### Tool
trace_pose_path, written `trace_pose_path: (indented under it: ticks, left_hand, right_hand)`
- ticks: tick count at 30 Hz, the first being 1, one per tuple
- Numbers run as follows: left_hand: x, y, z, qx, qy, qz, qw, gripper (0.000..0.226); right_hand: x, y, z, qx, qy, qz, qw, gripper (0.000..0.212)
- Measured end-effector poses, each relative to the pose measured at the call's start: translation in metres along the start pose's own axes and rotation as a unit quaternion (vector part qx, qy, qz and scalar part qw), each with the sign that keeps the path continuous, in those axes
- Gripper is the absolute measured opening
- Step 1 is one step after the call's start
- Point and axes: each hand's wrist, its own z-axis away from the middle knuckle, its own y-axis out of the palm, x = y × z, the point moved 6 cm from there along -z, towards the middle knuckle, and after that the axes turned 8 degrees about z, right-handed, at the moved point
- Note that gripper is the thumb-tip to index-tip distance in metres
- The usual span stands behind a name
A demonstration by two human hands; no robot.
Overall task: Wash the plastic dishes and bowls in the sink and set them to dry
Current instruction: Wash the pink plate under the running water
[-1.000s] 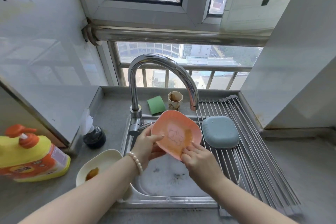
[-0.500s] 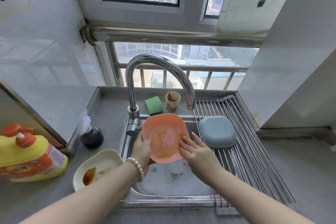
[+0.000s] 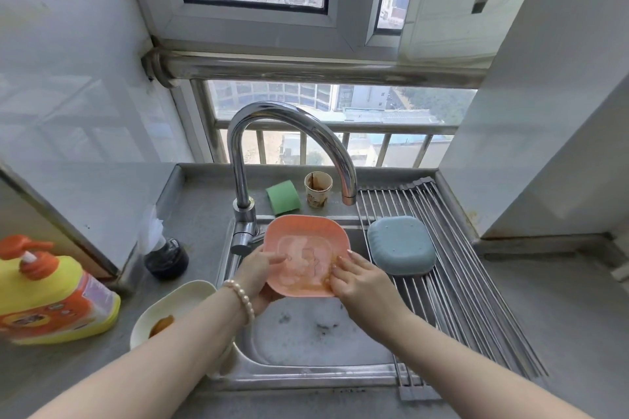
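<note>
My left hand grips the orange dish by its left edge, thumb inside, over the sink. My right hand lays straight fingers on its right inner side. Just right, a blue bowl lies upturned on the rack; left, a white dish.

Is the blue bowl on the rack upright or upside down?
Upside down: the blue bowl shows its flat base on top, rim down on the rack.
</note>
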Motion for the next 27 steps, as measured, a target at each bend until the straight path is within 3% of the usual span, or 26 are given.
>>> trace_pose_path:
  ticks: [3, 6, 11, 14, 17, 19, 22, 24, 27]
  left_hand:
    - [0.015, 0.009, 0.001, 0.02, 0.043, 0.126, 0.991, 0.043]
    - [0.029, 0.015, 0.012, -0.017, 0.086, 0.17, 0.982, 0.038]
    - [0.003, 0.001, 0.007, -0.078, 0.135, 0.075, 0.985, 0.019]
    - [0.0, -0.005, 0.002, -0.07, 0.105, 0.028, 0.992, 0.024]
    - [0.007, -0.002, 0.003, -0.039, 0.077, 0.074, 0.994, 0.026]
    - [0.017, 0.006, 0.006, 0.001, 0.052, 0.132, 0.99, 0.03]
    - [0.038, 0.026, 0.024, 0.049, 0.001, 0.175, 0.983, 0.033]
    - [0.046, 0.029, 0.029, 0.042, 0.001, 0.195, 0.98, 0.031]
    - [0.03, 0.017, 0.018, -0.012, 0.066, 0.165, 0.984, 0.029]
  right_hand:
    - [0.015, -0.018, -0.014, -0.024, 0.061, -0.049, 0.997, 0.026]
    - [0.037, -0.032, -0.025, -0.085, 0.087, -0.097, 0.988, 0.018]
    - [0.024, -0.013, -0.003, -0.107, 0.023, -0.203, 0.973, 0.009]
    - [-0.006, 0.001, 0.002, 0.001, -0.002, -0.102, 0.995, 0.027]
    - [0.001, 0.015, -0.004, 0.099, 0.025, -0.001, 0.995, 0.034]
    - [0.017, 0.012, -0.008, 0.064, 0.033, -0.044, 0.996, 0.019]
    - [0.032, -0.005, -0.014, -0.015, 0.107, -0.156, 0.982, 0.016]
    - [0.04, -0.014, -0.014, -0.058, 0.148, -0.239, 0.958, 0.022]
    - [0.037, -0.016, -0.004, -0.057, 0.117, -0.318, 0.939, 0.025]
